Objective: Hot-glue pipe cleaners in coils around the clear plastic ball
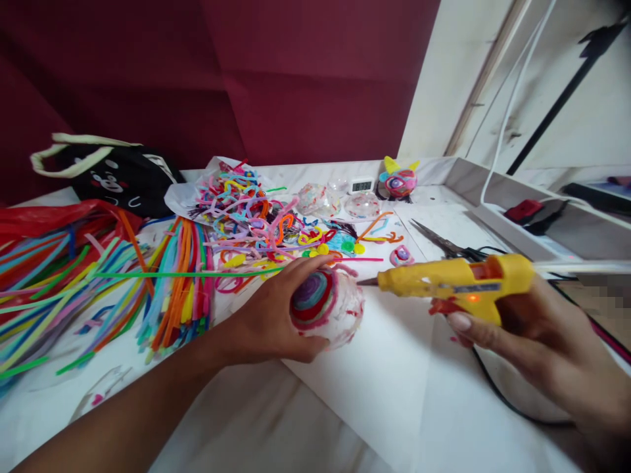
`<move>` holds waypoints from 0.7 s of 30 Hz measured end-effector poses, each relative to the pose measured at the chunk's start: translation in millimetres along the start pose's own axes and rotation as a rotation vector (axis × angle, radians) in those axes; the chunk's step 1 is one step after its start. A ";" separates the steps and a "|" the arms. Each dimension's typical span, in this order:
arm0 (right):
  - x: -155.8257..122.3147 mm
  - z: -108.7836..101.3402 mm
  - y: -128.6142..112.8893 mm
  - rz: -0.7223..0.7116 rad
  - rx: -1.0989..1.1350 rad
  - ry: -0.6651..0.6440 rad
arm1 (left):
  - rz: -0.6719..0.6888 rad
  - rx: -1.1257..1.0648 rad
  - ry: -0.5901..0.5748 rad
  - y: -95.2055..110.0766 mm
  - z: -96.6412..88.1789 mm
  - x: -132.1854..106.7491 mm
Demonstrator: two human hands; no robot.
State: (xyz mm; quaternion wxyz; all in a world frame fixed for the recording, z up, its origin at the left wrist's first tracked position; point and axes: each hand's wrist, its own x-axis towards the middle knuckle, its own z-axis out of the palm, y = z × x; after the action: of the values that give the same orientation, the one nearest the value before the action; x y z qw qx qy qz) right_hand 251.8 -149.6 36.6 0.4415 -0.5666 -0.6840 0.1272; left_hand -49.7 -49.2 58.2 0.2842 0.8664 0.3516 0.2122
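Above the white paper, my left hand (276, 315) is wrapped round a clear plastic ball (345, 315). Coiled pipe cleaners in purple, blue, red and pink cover the ball's left side, and a loose pink end sticks up at its top. My right hand (527, 341) grips a yellow hot glue gun (444, 279) by its handle, thumb and fingers near the red trigger. An orange light glows on the gun's body. The nozzle points left and is at or very near the ball's right edge; I cannot tell whether they touch.
Bundles of colourful pipe cleaners (177, 282) lie at left, beside a black bag (113, 174). Pipe cleaner scraps (236, 197) are heaped behind the ball. Scissors (444, 243), a small digital clock (362, 186) and a decorated ball with yellow horns (398, 180) are farther back.
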 end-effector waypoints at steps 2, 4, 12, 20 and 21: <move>8.1 -6.7 1.1 0.087 0.129 -0.125 | -0.002 0.036 0.016 -0.4 -2.0 1.6; 14.1 -10.1 3.4 0.163 0.203 -0.270 | 0.011 0.074 0.022 -1.5 -3.5 3.1; 15.6 -0.6 21.9 0.206 0.008 -0.593 | 0.049 0.153 0.033 -5.8 -5.4 4.2; 35.0 17.4 -28.4 -0.425 -0.360 -0.044 | 0.100 0.170 0.010 -2.9 -1.5 0.9; 37.4 23.0 -36.8 -0.483 -0.353 -0.042 | 0.115 0.167 0.015 -3.2 -0.6 0.5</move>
State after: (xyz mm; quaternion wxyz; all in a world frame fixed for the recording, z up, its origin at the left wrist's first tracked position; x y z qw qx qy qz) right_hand 211.4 -120.9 65.4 0.3394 -0.4528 -0.8195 -0.0904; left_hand -51.3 -46.8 56.6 0.1956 0.9041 0.3201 0.2047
